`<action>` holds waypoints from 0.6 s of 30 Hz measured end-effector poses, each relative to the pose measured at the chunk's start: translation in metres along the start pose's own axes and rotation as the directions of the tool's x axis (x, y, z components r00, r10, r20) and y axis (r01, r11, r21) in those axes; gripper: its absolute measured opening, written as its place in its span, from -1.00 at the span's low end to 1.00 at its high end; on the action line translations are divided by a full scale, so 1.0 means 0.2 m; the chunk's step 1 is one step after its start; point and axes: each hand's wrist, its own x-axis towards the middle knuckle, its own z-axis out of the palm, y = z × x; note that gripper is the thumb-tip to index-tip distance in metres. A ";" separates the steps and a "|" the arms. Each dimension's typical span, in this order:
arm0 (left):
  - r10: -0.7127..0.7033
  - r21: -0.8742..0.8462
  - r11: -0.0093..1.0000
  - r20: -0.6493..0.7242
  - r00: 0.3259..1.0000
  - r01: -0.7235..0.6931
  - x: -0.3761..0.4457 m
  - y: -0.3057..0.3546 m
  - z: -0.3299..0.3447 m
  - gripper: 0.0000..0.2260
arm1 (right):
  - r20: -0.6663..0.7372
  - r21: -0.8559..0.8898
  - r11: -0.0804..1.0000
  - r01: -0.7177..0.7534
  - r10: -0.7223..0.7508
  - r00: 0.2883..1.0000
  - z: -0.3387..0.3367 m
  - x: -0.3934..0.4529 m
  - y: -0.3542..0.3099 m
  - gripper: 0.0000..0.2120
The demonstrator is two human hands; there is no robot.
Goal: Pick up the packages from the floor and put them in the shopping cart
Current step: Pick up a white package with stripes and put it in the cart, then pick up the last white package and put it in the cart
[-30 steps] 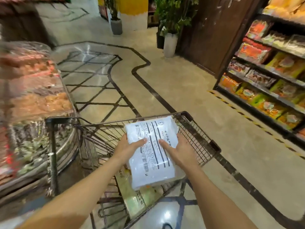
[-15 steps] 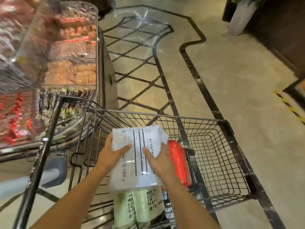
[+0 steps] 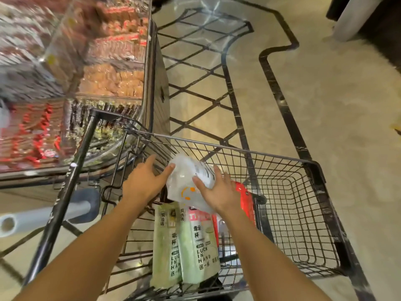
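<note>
A white plastic package [image 3: 184, 181] with black print lies tilted inside the wire shopping cart [image 3: 238, 148], its lower end on two green packs [image 3: 195, 246] marked "LUCK IN HAND". My left hand [image 3: 143, 181] is at the package's left edge with fingers spread, only the thumb touching it. My right hand [image 3: 219, 190] lies flat over the package's right side, fingers and thumb straight on top. A red package [image 3: 245, 196] stands in the basket just right of my right hand.
A clear display case [image 3: 97, 83] full of snacks stands close along the cart's left side. The cart's grey handle [image 3: 43, 216] is at lower left. Polished floor with black inlay lines stretches ahead and right. A white planter [image 3: 351, 18] stands far right.
The white package has gone down into the basket and tipped over, now resting on the green packs. My left hand has let go of it, and my right hand has shifted on top.
</note>
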 end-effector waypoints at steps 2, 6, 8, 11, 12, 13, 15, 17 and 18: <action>0.045 0.080 0.996 -0.046 0.998 -0.041 -0.02 0.01 -0.06 -0.21 | -0.058 -0.079 0.996 0.044 -0.049 0.997 -0.04 -0.01 -0.04 -0.11; 0.147 0.276 0.955 -0.113 0.983 -0.111 -0.09 -0.02 -0.22 -0.20 | -0.072 -0.212 0.967 0.142 -0.160 0.984 -0.12 -0.05 -0.16 -0.14; 0.207 0.410 0.903 -0.141 0.968 -0.133 -0.14 -0.06 -0.32 -0.18 | -0.070 -0.269 0.945 0.185 -0.210 0.975 -0.15 -0.08 -0.25 -0.13; 0.226 0.535 0.837 -0.144 0.963 -0.116 -0.22 -0.16 -0.51 -0.20 | -0.059 -0.353 0.899 0.258 -0.297 0.953 -0.15 -0.15 -0.43 -0.12; 0.224 0.547 0.831 -0.163 0.961 -0.101 -0.25 -0.20 -0.58 -0.21 | -0.055 -0.384 0.878 0.286 -0.331 0.942 -0.14 -0.17 -0.51 -0.12; 0.228 0.559 0.825 -0.195 0.954 -0.082 -0.29 -0.26 -0.66 -0.23 | -0.043 -0.411 0.856 0.313 -0.361 0.931 -0.13 -0.20 -0.59 -0.12; 0.234 0.577 0.817 -0.287 0.929 -0.027 -0.39 -0.40 -0.80 -0.25 | -0.002 -0.456 0.810 0.368 -0.414 0.910 -0.09 -0.28 -0.77 -0.10; 0.191 0.569 0.820 -0.370 0.909 0.059 -0.51 -0.58 -0.95 -0.24 | 0.023 -0.491 0.754 0.436 -0.489 0.872 -0.02 -0.36 -0.96 -0.09; 0.163 0.552 0.828 -0.410 0.897 0.102 -0.58 -0.68 -1.03 -0.22 | 0.029 -0.514 0.718 0.470 -0.533 0.846 0.03 -0.41 -1.07 -0.09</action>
